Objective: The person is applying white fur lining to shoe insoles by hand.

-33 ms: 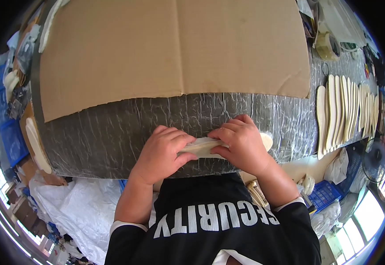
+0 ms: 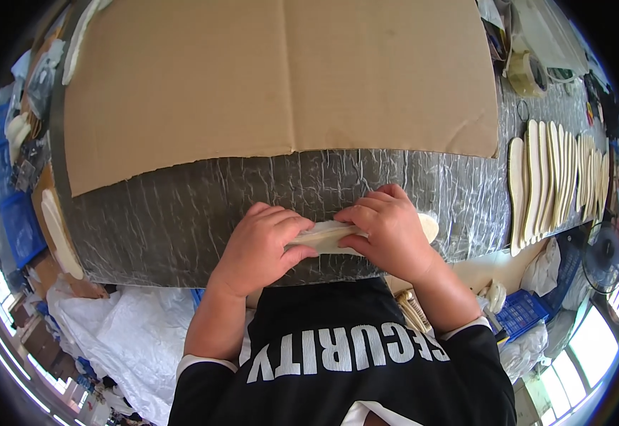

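A long cream insole [image 2: 332, 241] lies crosswise in front of me, just above the table's near edge. My left hand [image 2: 262, 245] grips its left part, thumb on the near side and fingers on the far side. In the same way my right hand [image 2: 389, 231] pinches it right of the middle. Thin whitish material shows along the insole's far edge between my hands. Its rounded right end sticks out past my right hand, while my left hand hides the other end.
A large brown cardboard sheet [image 2: 281, 85] covers the far side of the film-wrapped table [image 2: 160, 227]. At the right stand several rows of cream insoles [image 2: 540, 184], with a tape roll [image 2: 527, 74] behind them. More pale pieces [image 2: 61, 234] lie at the left edge. A fan [image 2: 602, 257] is at far right.
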Demonstrator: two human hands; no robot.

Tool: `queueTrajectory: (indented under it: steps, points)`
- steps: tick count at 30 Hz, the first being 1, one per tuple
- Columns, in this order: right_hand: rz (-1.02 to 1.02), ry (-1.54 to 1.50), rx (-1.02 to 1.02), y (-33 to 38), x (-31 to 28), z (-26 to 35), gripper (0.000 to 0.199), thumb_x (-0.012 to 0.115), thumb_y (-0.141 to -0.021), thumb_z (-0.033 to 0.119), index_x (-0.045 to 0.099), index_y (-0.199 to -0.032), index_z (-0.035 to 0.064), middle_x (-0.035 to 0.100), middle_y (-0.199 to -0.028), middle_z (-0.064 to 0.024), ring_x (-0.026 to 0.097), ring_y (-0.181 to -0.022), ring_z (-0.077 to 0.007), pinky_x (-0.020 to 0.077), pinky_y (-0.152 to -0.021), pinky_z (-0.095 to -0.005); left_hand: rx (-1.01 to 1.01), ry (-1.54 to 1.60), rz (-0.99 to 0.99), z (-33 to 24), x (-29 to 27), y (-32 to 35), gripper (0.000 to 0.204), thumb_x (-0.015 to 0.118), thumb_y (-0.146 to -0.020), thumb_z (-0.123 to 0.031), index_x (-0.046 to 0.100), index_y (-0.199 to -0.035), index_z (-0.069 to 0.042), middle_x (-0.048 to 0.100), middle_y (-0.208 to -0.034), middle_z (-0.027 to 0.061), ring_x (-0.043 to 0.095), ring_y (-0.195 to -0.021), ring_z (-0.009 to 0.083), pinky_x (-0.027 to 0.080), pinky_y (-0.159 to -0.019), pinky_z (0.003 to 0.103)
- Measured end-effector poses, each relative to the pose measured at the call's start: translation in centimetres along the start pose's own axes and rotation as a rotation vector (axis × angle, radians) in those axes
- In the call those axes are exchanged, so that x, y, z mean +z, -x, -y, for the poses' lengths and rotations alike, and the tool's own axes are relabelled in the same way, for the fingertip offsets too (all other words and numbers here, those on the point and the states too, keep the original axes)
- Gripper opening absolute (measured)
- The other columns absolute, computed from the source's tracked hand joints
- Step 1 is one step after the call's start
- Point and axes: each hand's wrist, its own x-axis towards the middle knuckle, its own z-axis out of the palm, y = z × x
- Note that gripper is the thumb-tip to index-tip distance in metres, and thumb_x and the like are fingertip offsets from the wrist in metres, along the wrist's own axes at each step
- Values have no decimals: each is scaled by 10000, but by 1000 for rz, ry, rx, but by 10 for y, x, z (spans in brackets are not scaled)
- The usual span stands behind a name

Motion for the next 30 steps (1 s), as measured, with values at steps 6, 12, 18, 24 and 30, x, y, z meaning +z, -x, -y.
queueTrajectory:
  steps: [6, 12, 18, 24, 30]
  points:
    - [-6, -8, -5, 1, -1, -1, 282, 809, -660, 203, 708, -912, 128, 679, -822, -14, 656, -848, -217, 435, -818, -381, -42, 16, -1, 1, 3, 4, 303, 818, -684, -200, 690, -900, -30, 688, -830, 102, 649, -773, 293, 469, -735, 381]
    - [42, -57, -2, 1, -4, -1, 260, 802, -668, 219, 715, -895, 128, 669, -804, -17, 650, -842, -228, 431, -808, -385, -1, 27, -58, 0, 5, 7, 258, 812, -707, -193, 689, -853, -20, 682, -808, 112, 655, -757, 302, 512, -692, 385]
    - [78, -40, 4, 3, -7, 0, 311, 806, -673, 230, 704, -946, 122, 667, -879, -39, 639, -880, -255, 432, -835, -397, 24, 42, -74, -1, 7, 7, 238, 810, -704, -150, 683, -852, -15, 674, -799, 117, 648, -746, 311, 517, -663, 378]
    - [-517, -212, 140, 36, 10, -10, 456, 872, -599, 147, 614, -963, 53, 588, -988, -110, 564, -903, -337, 459, -792, -421, -203, 262, -113, 2, 11, 23, 172, 787, -755, -70, 670, -857, 5, 652, -798, 125, 644, -724, 264, 499, -661, 340]
    - [-352, -624, 384, 89, 49, 10, 539, 849, -747, 227, 521, -1126, 27, 559, -1020, -113, 574, -940, -249, 481, -808, -370, -359, 431, -161, -25, 28, 33, 155, 759, -835, -54, 656, -921, 22, 668, -846, 71, 641, -778, 129, 505, -702, 267]
